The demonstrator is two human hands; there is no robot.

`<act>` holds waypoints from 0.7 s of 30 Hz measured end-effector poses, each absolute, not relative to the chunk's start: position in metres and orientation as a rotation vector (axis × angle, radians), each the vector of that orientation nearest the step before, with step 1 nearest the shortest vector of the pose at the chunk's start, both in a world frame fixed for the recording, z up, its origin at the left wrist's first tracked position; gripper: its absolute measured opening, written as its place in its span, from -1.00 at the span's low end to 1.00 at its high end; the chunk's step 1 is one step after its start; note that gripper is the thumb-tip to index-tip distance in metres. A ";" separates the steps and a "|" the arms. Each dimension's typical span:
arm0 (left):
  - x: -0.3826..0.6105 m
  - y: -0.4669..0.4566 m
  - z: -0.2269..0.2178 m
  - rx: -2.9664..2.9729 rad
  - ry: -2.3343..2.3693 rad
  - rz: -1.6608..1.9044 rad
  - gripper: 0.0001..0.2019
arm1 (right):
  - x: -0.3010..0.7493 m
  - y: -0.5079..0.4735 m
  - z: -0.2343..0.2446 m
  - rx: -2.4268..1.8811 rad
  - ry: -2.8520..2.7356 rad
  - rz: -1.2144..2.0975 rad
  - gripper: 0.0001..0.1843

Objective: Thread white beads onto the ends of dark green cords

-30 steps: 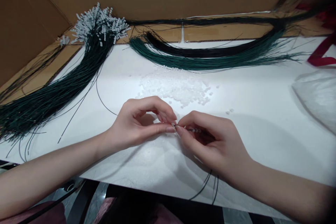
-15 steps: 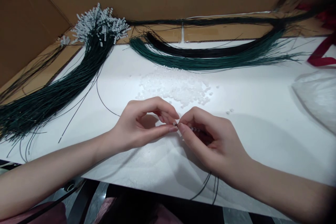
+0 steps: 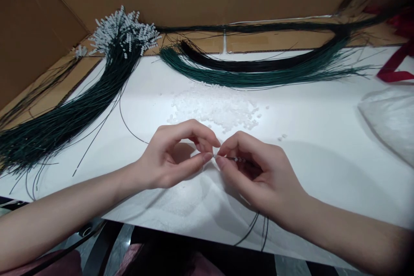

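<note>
Nearly touching, two hands meet over the white table (image 3: 330, 181), just nearer than a pile of white beads (image 3: 220, 105). The right hand (image 3: 268, 172) pinches a dark wire (image 3: 230, 158) between thumb and forefinger, a few beads showing beside its palm. The left hand (image 3: 161, 155) curls thumb and forefinger almost together near the right fingertips; whether they grip anything, I cannot tell.

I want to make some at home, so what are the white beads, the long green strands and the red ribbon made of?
Beads: probably plastic, perhaps glass; they look small and cloudy white.
Strands: perhaps coated metal wire, or plastic; they look thin, smooth and springy, lying in one even curve.
Ribbon: likely cloth; it's flat and folds softly.
</note>
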State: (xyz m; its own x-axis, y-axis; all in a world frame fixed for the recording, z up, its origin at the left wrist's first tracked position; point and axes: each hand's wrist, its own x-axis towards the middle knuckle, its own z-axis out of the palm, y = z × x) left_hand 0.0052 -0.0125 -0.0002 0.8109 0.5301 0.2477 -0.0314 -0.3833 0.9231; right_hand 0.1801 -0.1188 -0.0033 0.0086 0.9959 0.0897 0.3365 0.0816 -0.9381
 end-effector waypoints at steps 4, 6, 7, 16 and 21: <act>0.006 -0.013 0.000 1.917 0.340 0.659 -0.78 | 0.180 -0.118 -0.005 -1.415 -1.471 0.925 -0.90; 0.007 -0.013 0.001 1.916 0.347 0.667 -0.78 | 0.180 -0.118 -0.005 -1.417 -1.479 0.912 -0.85; 0.007 -0.013 0.001 1.911 0.351 0.671 -0.79 | 0.180 -0.118 -0.004 -1.418 -1.486 0.908 -0.82; 0.007 -0.014 0.001 1.863 0.344 0.663 -0.78 | 0.179 -0.118 -0.004 -1.422 -1.497 0.900 -0.86; 0.007 -0.014 0.003 1.879 0.365 0.688 -0.79 | 0.180 -0.119 -0.002 -1.428 -1.505 0.902 -0.77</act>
State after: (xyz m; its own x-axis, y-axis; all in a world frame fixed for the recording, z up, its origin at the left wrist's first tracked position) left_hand 0.0073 -0.0144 0.0029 0.7878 0.5425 0.2915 -0.0625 -0.4004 0.9142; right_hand 0.1801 -0.1188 -0.0023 0.0147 0.9949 0.0999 0.3810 0.0868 -0.9205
